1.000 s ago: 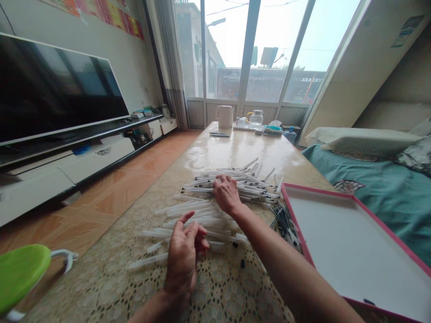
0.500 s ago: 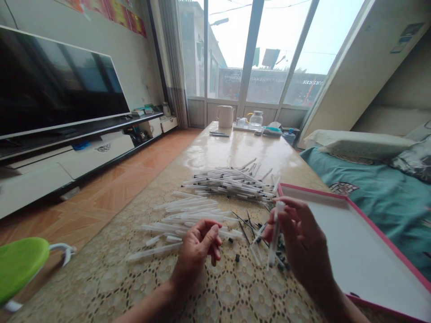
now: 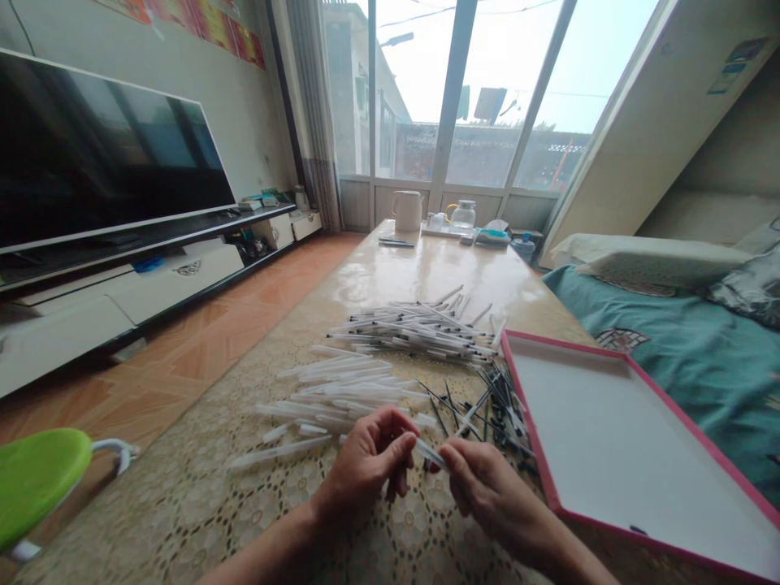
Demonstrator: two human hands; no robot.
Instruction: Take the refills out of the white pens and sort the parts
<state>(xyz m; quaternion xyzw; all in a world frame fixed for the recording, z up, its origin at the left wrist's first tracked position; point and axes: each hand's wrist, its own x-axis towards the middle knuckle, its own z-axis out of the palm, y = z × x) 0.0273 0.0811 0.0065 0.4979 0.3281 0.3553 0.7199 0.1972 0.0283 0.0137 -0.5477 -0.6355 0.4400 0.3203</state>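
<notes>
Table (image 3: 390,276) with lace cover: left hand (image 3: 366,467) and right hand (image 3: 487,491) both pinch one clear pen barrel (image 3: 430,452); barrel heap (image 3: 347,394) just beyond.

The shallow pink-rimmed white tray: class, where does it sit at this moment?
In the head view the shallow pink-rimmed white tray lies on the table's right side, beside the heap of thin black refills, just right of the right hand.

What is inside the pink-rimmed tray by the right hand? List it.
The pink-rimmed tray shows a bare white floor with one small dark bit near its front edge. Its near right corner runs out of view, so that part cannot be checked.
</notes>
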